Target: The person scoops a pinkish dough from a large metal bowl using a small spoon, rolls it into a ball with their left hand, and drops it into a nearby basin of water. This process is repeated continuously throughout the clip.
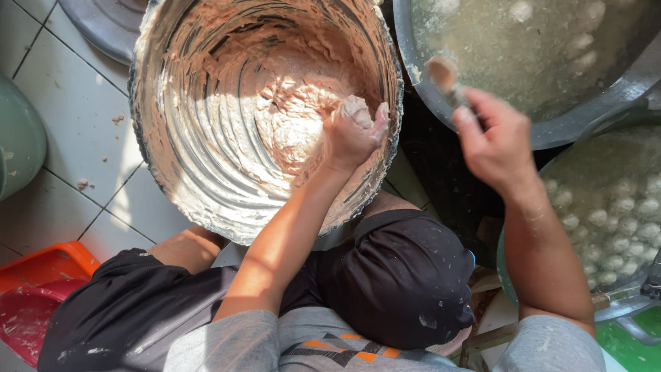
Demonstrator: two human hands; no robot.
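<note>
**Fingers squeeze paste above the big metal bowl**

Fingers [358, 117] of the left hand [351, 138] are curled tight round a lump of pale paste [356, 107], which bulges out at the top of the fist. The right hand [492, 141] is closed on a spoon [444, 76], its bowl loaded with the same paste and blurred.

Nearest the camera are the person's grey sleeves and black shorts, knees spread over a white tiled floor [76, 117] flecked with crumbs. An orange tray [51, 262] and a red tub [24, 320] lie at the near left.

Beyond the knees sits a large metal bowl [158, 186], its wall smeared in ridges, a pinkish mass of paste in the bottom. At the right, a basin [620, 213] holds white balls in water. Farther off, a grey pan [551, 131] holds cloudy liquid with a few balls floating.
</note>
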